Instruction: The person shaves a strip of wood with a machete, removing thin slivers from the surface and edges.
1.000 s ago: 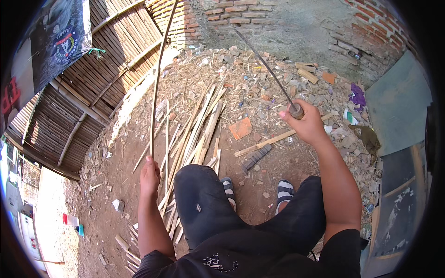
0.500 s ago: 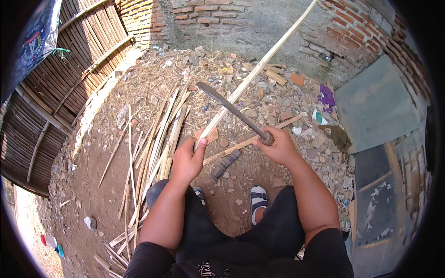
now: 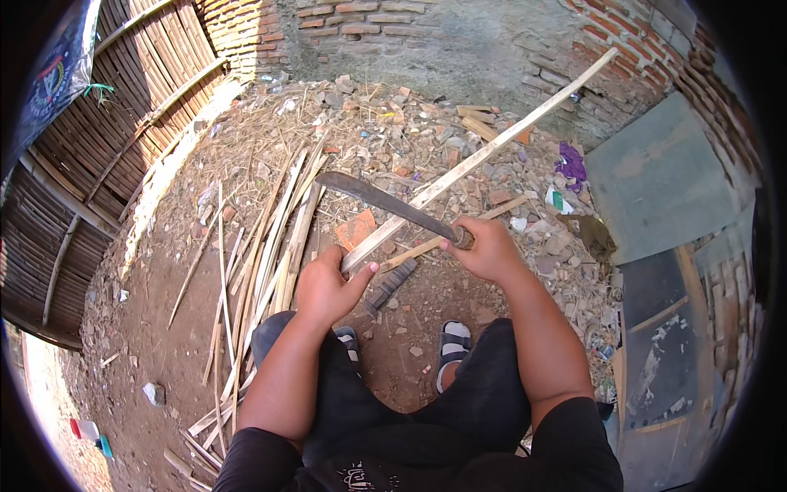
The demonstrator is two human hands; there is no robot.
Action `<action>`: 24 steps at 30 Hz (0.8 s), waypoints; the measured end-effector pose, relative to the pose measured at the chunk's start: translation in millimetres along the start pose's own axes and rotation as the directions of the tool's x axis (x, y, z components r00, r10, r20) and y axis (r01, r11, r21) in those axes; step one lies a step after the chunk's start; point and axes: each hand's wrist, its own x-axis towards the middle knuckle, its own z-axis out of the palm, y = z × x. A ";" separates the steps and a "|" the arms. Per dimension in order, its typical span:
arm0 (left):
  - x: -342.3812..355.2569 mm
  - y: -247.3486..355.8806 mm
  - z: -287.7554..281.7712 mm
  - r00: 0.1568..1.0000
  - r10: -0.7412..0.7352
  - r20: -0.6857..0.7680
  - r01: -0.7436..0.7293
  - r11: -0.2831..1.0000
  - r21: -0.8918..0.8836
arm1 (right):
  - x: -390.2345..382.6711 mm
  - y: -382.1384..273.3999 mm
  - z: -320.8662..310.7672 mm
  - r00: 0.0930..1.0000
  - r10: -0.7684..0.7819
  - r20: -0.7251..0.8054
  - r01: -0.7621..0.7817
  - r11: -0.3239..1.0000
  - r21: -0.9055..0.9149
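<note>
The left hand [image 3: 325,289] pinches the near end of the strip [image 3: 484,157] between thumb and fingers. The right hand [image 3: 488,250] is curled round the handle [image 3: 464,238] of the knife [image 3: 389,202].

The strip is out in front of the lap, slanting up and away to the right, with its far end free. The knife crosses it in this view, tip pointing left; I cannot tell if the two touch.

The strip looks like dry, split wood: light, a bit bendy because it is long and thin, and likely rough, not slippery. It may have splinters. The near end seems a good place to hold, with fingers back from the knife, though the far end may wobble. The knife looks hard and heavier; its handle is the safe part to grip.

On the ground [image 3: 164,328] are a dark block [image 3: 391,287], a stick [image 3: 502,210] and a brick piece [image 3: 355,229]. More wood lies in a pile [image 3: 299,243] to the left. Farther off is a wall [image 3: 418,57].
</note>
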 end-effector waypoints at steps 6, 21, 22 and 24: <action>1.2 -4.9 7.7 0.998 0.021 -0.064 -0.022 0.999 -0.028 | 6.3 -12.0 3.3 0.995 -0.020 0.093 0.024 0.999 -0.038; -5.7 -2.7 8.9 0.996 0.028 -0.081 -0.033 0.997 -0.063 | 5.9 -6.4 -13.8 0.992 0.128 -0.018 -0.128 0.992 0.001; -5.2 -1.9 9.7 0.995 0.040 -0.087 -0.046 0.997 -0.068 | 2.2 -13.5 -11.2 0.992 0.129 0.020 -0.128 0.992 -0.012; -3.3 -4.2 11.0 0.993 0.073 -0.097 -0.080 0.994 -0.069 | -3.9 -17.7 -4.4 0.996 -0.056 0.075 0.063 0.993 -0.103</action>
